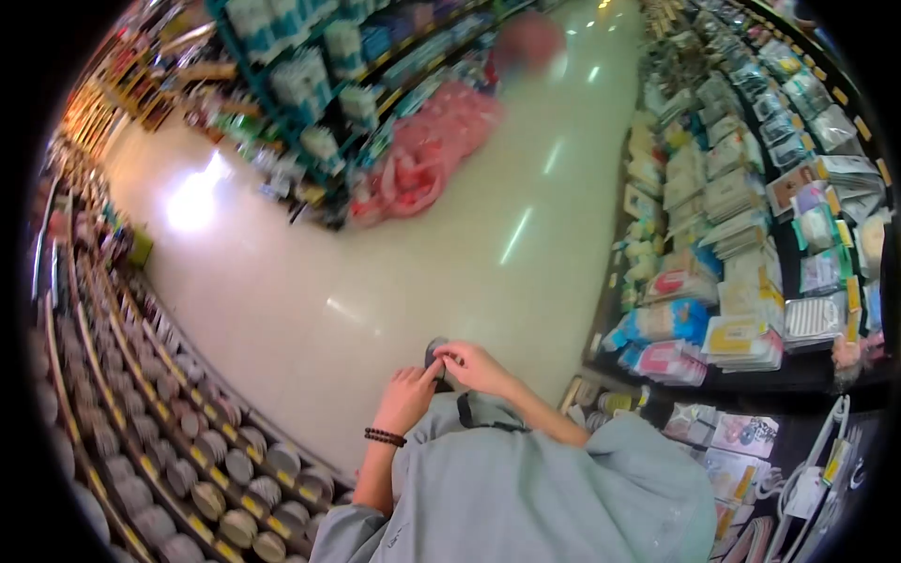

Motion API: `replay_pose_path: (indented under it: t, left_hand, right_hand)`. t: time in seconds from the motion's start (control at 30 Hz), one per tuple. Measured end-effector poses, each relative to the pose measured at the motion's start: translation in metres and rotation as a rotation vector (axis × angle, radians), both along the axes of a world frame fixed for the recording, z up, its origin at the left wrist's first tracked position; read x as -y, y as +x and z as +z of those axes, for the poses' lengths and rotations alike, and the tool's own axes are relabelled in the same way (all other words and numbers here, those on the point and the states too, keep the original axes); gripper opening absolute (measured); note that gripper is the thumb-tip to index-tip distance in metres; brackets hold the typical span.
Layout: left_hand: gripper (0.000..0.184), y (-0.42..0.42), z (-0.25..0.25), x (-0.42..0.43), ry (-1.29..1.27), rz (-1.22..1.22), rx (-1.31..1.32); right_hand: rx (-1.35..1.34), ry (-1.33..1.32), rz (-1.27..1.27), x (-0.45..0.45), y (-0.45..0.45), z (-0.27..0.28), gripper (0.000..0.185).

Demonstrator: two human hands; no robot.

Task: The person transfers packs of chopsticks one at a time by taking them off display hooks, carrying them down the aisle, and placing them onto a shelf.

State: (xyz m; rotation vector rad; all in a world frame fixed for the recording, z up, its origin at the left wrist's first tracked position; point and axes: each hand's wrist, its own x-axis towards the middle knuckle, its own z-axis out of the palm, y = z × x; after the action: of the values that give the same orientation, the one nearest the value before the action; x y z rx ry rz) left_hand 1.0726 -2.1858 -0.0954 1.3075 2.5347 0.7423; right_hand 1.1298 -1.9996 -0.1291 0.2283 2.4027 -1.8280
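Note:
My left hand [407, 396], with a dark bead bracelet [385, 437] at its wrist, is held in front of my body, its fingers bent. Its index finger reaches toward my right hand [475, 367], and the two meet at the fingertips. The fingers of my right hand are pinched together. A small dark rounded shape [434, 351] shows just beyond the fingertips; I cannot tell whether it is held or lies farther below. Anything between the fingers is too small to make out. Below the hands spreads my grey shirt [526, 488].
Curved shelves of stacked round goods [208, 446] line the left. Shelves of packaged items [727, 244] run along the right. A pink plastic-wrapped bundle [427, 155] lies on the shiny floor [441, 272] beside a green rack [282, 94]. Pale hangers [812, 469] are at lower right.

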Motion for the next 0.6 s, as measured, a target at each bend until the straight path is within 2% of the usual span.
replay_pose_path:
  t: [0.1,0.23,0.4,0.43,0.53,0.57,0.6]
  left_hand:
    - [0.042,-0.063,0.011,-0.049,0.016,-0.097,0.048]
    - [0.035,-0.13,0.016,-0.127,0.151,-0.333,0.012]
    - [0.027,-0.185,0.017,-0.236,0.189,-0.595,0.098]
    - [0.028,-0.193,0.012,-0.258,0.196,-0.631,0.104]
    - [0.033,-0.209,-0.004,-0.316,0.183,-0.681,0.145]
    - [0.035,-0.214,-0.007,-0.334,0.161,-0.676,0.173]
    - [0.037,-0.22,-0.007,-0.355,0.139,-0.667,0.195]
  right_hand:
    - [-0.1,0.096,-0.062,-0.052,-0.053,0.029,0.023]
    - [-0.105,0.101,-0.25,-0.104,-0.078,0.04,0.024]
    - [-0.048,-0.206,-0.562,-0.164,-0.091,0.019,0.022]
    - [-0.033,-0.295,-0.606,-0.18,-0.098,0.015,0.021]
    - [-0.001,-0.337,-0.703,-0.231,-0.114,0.002,0.021]
    - [-0.062,-0.381,-0.708,-0.252,-0.122,-0.005,0.021]
    - [-0.025,-0.486,-0.765,-0.274,-0.128,0.002,0.019]
